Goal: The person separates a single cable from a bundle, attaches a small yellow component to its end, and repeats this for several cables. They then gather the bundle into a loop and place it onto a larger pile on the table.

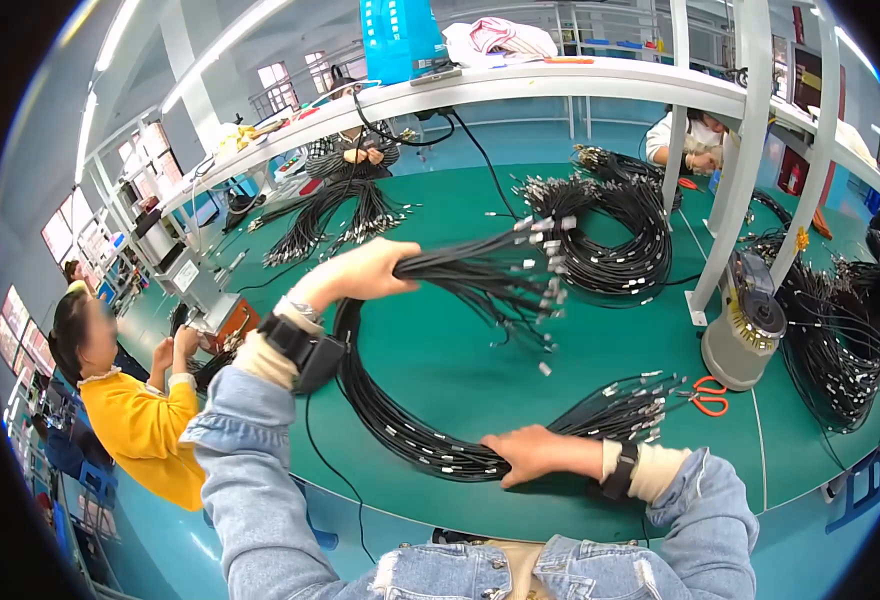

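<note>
A thick bundle of black cables [385, 425] curves in a wide C over the green table in front of me. Its many ends carry white tags and small metal connectors. My left hand [365, 272] is closed round the upper part of the bundle, and the loose ends fan out to the right, slightly blurred. Lower down, my right hand [528, 455] grips the bundle near its other end, where tagged ends spread over the table. The fingertips of both hands are partly hidden behind the cables. Red-handled scissors [708, 397] lie right of the lower cable ends.
A coiled cable bundle [615, 265] lies beyond my hands, with more cables [835, 340] at right and others [335, 220] far left. A grey round machine [743, 335] stands beside white shelf posts [725, 190]. A person in yellow [145, 430] works at left; others sit across.
</note>
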Motion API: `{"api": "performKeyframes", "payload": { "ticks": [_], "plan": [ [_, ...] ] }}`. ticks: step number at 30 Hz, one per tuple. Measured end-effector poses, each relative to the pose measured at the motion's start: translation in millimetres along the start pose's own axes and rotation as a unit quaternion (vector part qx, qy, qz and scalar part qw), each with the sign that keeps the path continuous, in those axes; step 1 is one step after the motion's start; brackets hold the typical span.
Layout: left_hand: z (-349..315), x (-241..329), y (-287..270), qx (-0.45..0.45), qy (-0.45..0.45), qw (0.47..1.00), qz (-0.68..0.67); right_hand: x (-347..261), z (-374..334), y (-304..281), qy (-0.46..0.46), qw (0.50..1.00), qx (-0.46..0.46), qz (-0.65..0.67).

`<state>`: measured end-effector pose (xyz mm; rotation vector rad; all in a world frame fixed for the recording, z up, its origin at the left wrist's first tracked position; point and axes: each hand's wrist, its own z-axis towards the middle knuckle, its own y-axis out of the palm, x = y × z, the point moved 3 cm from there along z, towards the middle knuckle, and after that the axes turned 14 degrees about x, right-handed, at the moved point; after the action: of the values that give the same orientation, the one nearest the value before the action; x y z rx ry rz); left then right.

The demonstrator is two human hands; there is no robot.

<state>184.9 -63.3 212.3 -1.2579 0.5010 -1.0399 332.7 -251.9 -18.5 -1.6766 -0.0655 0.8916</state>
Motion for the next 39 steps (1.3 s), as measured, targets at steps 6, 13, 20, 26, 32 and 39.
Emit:
{"api": "performKeyframes", "payload": {
  "ticks": [6, 13, 20, 26, 32, 39],
  "plan": [
    [33, -85, 58, 0.027, -0.066, 0.995, -0.077, -4, -2, 2, 0.026, 0.990, 0.130, -0.058],
    [81, -142, 100, 0.110, -0.121, 0.980, 0.111, 31, 75, -20, -0.012, 0.978, 0.202, -0.050],
    [14, -94, 164, 0.074, 0.026, 0.991, -0.108, 69, 96, -29, 0.011, 0.964, 0.253, -0.081],
    [-97, -29, 188, 0.010, 0.052, 0.999, -0.012, 86, 9, -42, 0.024, 0.954, 0.250, -0.163],
    [-106, -51, 210, 0.066, 0.021, 0.996, 0.060, 125, -23, -60, 0.091, 0.957, 0.223, -0.161],
    [-105, -81, 208, 0.120, 0.021, 0.990, 0.076, 127, -52, -66, 0.091, 0.939, 0.301, -0.137]
  ]
}}
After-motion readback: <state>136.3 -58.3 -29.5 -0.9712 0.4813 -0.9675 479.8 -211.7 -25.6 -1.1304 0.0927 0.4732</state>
